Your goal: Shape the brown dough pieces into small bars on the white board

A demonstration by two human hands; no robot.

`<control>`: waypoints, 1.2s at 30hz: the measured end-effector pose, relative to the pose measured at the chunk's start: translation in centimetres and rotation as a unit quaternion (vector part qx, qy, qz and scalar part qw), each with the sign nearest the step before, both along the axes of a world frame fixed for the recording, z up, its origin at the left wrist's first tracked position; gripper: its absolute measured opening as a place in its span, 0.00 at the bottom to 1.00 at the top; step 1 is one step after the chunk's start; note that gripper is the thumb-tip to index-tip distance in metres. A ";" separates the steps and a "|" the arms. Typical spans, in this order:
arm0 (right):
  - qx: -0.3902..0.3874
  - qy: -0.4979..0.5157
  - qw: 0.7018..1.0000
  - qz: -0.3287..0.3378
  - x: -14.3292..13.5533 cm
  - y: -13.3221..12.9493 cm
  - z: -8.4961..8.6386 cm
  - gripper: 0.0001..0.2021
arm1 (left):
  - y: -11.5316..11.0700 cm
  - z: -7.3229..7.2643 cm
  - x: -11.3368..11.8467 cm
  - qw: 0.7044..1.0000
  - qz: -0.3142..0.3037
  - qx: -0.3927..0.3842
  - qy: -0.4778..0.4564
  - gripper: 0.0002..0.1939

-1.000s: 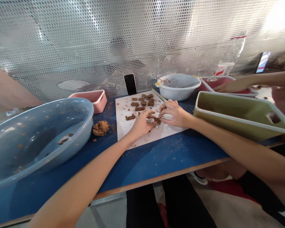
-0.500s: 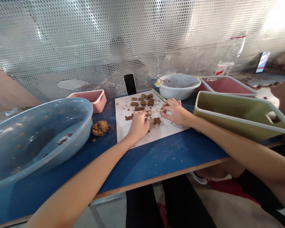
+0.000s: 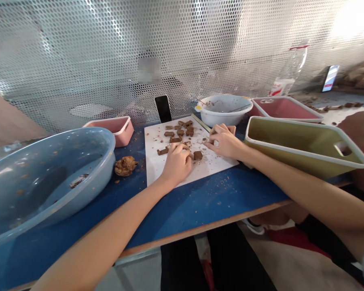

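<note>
Curled over the lower middle of a white board [image 3: 160, 171] is my left hand [image 3: 178, 163], its fingers bent down among brown clay-like pieces. Its fingertips hide whatever lies under them. My right hand [image 3: 224, 141] rests at the board's right side, thumb and fingers bent towards each other near small crumbs; anything pinched there is too small to name. Between the hands sits a brown block [image 3: 197, 155]. A longer brown piece [image 3: 163, 151] lies just left of my left hand. Several small shaped brown pieces [image 3: 180, 132] are grouped towards the back of the board.
A large blue basin [image 3: 109, 145] stands left, beside a brown lump [image 3: 125, 166] and a pink basket [image 3: 125, 131]. Behind are a phone [image 3: 163, 109], a stick [image 3: 200, 122] and a white bowl [image 3: 224, 118]. Green [image 3: 306, 157] and pink baskets [image 3: 291, 107] stand right, near another person's arm.
My left hand has shifted slightly over the brown pieces and its fingers cover more of them. My right hand has barely moved. The whole view has shifted a little.
</note>
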State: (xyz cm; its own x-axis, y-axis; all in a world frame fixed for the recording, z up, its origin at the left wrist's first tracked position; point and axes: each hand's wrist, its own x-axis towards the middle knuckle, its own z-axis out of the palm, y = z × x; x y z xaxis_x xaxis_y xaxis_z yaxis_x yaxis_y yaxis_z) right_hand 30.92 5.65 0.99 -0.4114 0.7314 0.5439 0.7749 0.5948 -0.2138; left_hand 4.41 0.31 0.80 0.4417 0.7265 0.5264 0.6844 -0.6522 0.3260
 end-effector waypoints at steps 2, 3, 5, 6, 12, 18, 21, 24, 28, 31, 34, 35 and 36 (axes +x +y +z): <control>0.007 0.006 1.000 -0.008 0.1 0.1 -0.1 0.25 | 0.0 0.0 0.0 1.000 0.003 0.003 -0.005 0.17; 0.010 0.006 1.000 -0.014 0.1 0.2 -0.2 0.22 | 0.1 -0.1 -0.1 1.000 0.008 0.005 -0.009 0.17; 0.014 0.006 1.000 -0.027 0.1 0.2 -0.3 0.16 | 0.2 -0.2 -0.1 1.000 0.019 0.006 -0.019 0.17; 0.013 0.005 0.999 -0.033 0.0 0.2 -0.4 0.15 | 0.2 -0.3 -0.1 0.999 0.023 0.004 -0.023 0.17; -0.013 0.002 0.999 -0.038 -0.1 -0.2 0.0 0.09 | 0.4 -0.5 -0.2 1.000 0.015 0.003 -0.024 0.16; -0.039 -0.029 0.999 0.023 -0.2 -0.8 0.6 0.11 | 0.4 -0.5 -0.2 1.000 0.008 -0.005 -0.030 0.17; -0.057 -0.073 0.993 0.067 -0.4 -1.0 0.8 0.13 | 0.5 -0.5 -0.2 1.000 -0.005 -0.004 -0.019 0.17; -0.066 -0.107 0.986 0.106 -0.6 -1.1 0.9 0.13 | 0.5 -0.6 -0.2 1.000 -0.012 -0.004 -0.003 0.17; -0.047 -0.133 0.983 0.116 -1.0 -1.4 0.7 0.13 | 0.5 -0.6 -0.1 1.000 -0.004 0.000 0.013 0.17; -0.027 -0.148 0.981 0.121 -1.1 -1.5 0.6 0.13 | 0.5 -0.5 -0.1 1.000 0.000 0.000 0.015 0.16; -0.015 -0.153 0.980 0.126 -1.0 -1.5 0.5 0.14 | 0.5 -0.5 -0.1 1.000 0.005 -0.002 0.016 0.15; -0.012 -0.154 0.980 0.126 -1.0 -1.4 0.5 0.14 | 0.5 -0.5 -0.1 1.000 0.006 -0.004 0.018 0.15; -0.011 -0.155 0.980 0.126 -1.0 -1.4 0.4 0.14 | 0.5 -0.4 -0.1 1.000 0.005 -0.006 0.019 0.15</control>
